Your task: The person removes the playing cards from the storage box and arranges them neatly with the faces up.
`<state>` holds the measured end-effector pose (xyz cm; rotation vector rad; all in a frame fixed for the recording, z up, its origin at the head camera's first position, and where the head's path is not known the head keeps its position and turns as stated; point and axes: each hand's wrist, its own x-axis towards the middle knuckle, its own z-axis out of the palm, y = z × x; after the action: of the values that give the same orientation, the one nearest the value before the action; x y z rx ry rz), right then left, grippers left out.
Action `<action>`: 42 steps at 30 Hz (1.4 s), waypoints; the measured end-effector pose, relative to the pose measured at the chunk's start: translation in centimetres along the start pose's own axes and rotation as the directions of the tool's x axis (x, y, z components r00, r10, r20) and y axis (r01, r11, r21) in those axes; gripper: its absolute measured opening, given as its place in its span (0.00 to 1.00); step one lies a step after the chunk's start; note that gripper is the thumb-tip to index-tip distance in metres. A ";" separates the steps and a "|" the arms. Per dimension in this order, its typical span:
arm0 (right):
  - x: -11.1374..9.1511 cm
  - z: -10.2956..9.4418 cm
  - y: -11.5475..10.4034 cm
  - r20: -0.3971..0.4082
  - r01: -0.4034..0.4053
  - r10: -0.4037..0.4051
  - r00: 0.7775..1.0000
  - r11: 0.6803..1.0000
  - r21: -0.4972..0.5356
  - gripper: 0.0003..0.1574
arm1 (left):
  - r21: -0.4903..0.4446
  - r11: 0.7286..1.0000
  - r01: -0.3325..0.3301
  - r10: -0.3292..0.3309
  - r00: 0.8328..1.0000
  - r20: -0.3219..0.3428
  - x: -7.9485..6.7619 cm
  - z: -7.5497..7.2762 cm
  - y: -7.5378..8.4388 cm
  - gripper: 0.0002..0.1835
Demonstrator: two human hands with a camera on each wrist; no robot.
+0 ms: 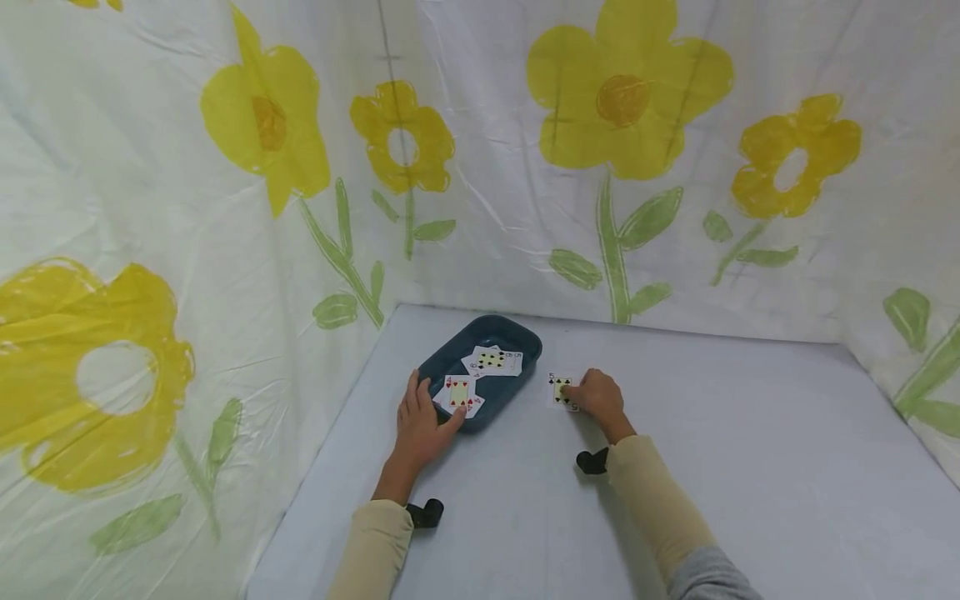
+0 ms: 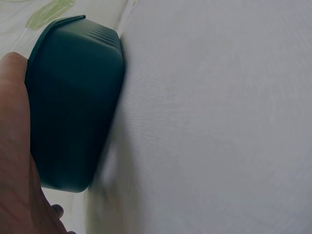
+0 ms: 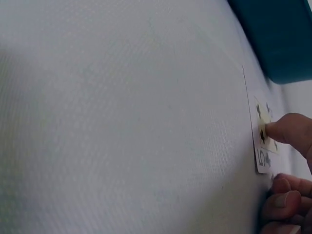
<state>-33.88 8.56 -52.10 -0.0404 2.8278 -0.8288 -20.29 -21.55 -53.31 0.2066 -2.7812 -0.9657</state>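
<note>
Nearest are 2 cream sleeves [image 1: 371, 546], with grey cloth [image 1: 708, 575] higher on the right arm. A black rounded device [image 1: 427, 514] sits at the left wrist and a matching black piece [image 1: 592, 462] at the right. Beneath the arms spreads a pale counter [image 1: 750, 467].

The left hand [image 1: 423, 427] holds the near end of a dark teal tray [image 1: 497, 393], its fingers along the left rim and its thumb at the rim opposite. In the left wrist view the thumb reaches up to the lip, above the tray's sloping outer wall.

The right hand [image 1: 602, 396] is narrow, holding a 5 of clubs [image 1: 558, 392]: the thumb tip is on the printed face, the other fingers curled in close to the card's edge. I cannot tell whether any fingertip lies under it. The card is face up at the counter, right of the tray and apart from it.

Inside the tray are 2 groups of face-up cards. The nearer is a pile of red hearts [image 1: 459, 393], overlapping at angles, close to the left thumb. Farther in lies a fanned pile of black-suited cards [image 1: 492, 361].

Past the counter's far edge hangs a white sheet [image 1: 487, 250] printed with yellow flowers [image 1: 626, 100] and green leaves [image 1: 651, 218].
</note>
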 end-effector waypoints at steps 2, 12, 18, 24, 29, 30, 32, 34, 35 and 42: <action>0.2 0.1 -0.1 -0.003 -0.011 0.011 1.000 1.000 0.005 0.23 | -0.004 1.000 0.000 0.000 1.000 -0.003 0.0 -0.1 0.0 0.50; 0.6 -0.1 0.6 0.023 0.003 -0.003 1.000 1.000 0.027 0.23 | 0.017 1.000 0.014 -0.014 1.000 -0.009 0.1 0.2 -0.1 0.51; 1.4 -1.5 0.2 0.062 0.047 -0.049 0.997 0.998 0.035 0.25 | 0.010 1.000 0.010 -0.010 1.000 -0.016 0.2 0.2 -0.1 0.51; 2.6 -3.5 -2.7 0.038 0.114 -0.115 0.993 0.993 0.026 0.21 | 0.010 1.000 0.003 -0.003 1.000 -0.008 0.2 0.2 -0.2 0.51; 3.3 -4.0 -6.7 -0.017 0.191 -0.192 0.981 0.981 -0.044 0.25 | 0.011 1.000 -0.005 0.005 1.000 -0.013 0.1 0.1 -0.3 0.51; 3.5 -3.9 -7.5 -0.022 0.205 -0.206 0.978 0.977 -0.059 0.26 | 0.013 1.000 -0.006 0.006 1.000 -0.014 0.1 0.1 -0.2 0.51; 3.8 -3.7 -9.0 -0.032 0.233 -0.237 0.971 0.968 -0.092 0.27 | 0.003 1.000 -0.015 0.016 1.000 -0.026 0.0 0.2 -0.3 0.51; 3.9 -3.3 -10.4 -0.038 0.248 -0.254 0.967 0.963 -0.108 0.27 | 0.001 1.000 -0.026 0.026 0.999 -0.033 0.0 0.2 -0.3 0.51; 4.0 -3.1 -11.1 -0.039 0.250 -0.256 0.966 0.961 -0.114 0.28 | 0.001 1.000 -0.029 0.029 0.999 -0.034 0.0 0.3 -0.3 0.51; 5.0 -1.1 -14.1 0.003 0.252 -0.253 0.967 0.960 -0.126 0.27 | -0.001 0.999 -0.037 0.037 0.998 -0.052 0.1 0.6 -0.4 0.50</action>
<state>-39.39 -3.14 -44.53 -0.4246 2.9227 -0.6976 -20.46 -21.52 -54.06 0.1763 -2.7273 -0.9403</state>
